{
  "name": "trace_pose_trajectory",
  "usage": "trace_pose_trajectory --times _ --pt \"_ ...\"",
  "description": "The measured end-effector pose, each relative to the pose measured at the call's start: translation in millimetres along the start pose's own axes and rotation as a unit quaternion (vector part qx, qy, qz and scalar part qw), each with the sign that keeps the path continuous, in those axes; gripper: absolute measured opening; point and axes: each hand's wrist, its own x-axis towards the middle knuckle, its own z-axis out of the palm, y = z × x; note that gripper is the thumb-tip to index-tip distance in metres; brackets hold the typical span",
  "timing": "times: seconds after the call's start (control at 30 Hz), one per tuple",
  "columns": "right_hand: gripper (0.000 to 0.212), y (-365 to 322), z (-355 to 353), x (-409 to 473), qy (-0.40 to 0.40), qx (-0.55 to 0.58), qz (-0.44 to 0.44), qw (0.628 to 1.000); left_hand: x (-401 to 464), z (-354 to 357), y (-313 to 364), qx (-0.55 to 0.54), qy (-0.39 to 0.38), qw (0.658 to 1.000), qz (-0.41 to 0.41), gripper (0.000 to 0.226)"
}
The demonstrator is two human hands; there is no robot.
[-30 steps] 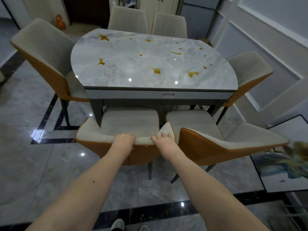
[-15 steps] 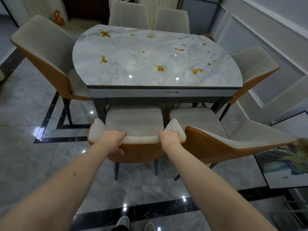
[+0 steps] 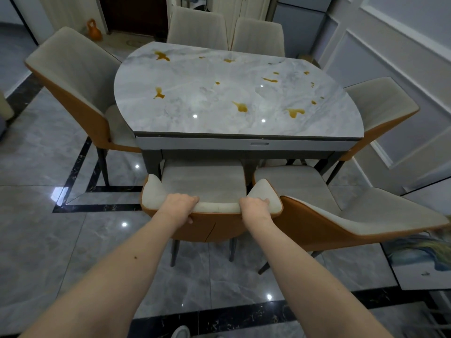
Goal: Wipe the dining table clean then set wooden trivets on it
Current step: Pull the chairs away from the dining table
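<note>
The marble dining table (image 3: 207, 123) stands ahead of me, its grey top spotted with several amber stains (image 3: 242, 107). Directly before me is a beige chair with an orange back (image 3: 214, 189), its seat partly under the table's near edge. My left hand (image 3: 179, 203) grips the top of its backrest, fingers curled over the rim. My right hand (image 3: 255, 206) grips the same rim further right. No cloth or wooden trivets are in view.
A second chair (image 3: 317, 215) stands turned at the right, close to mine. More chairs surround the table at the left (image 3: 73, 76), right (image 3: 380, 106) and far side (image 3: 197, 25). An orange jug (image 3: 94, 30) sits on the floor far left. A painting (image 3: 419, 259) lies on the floor right.
The chair in my hands has slid forward toward the table, its seat going further under the edge. Both hands keep their grip on the backrest.
</note>
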Motion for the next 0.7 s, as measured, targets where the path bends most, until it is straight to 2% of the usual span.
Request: trace_pose_trajectory --times 0.7 --pt "0.037 10.6 -7.0 4.1 -0.008 0.016 0.003 1.0 10.9 0.9 6.8 -0.021 -0.009 1.0 -0.003 0.044"
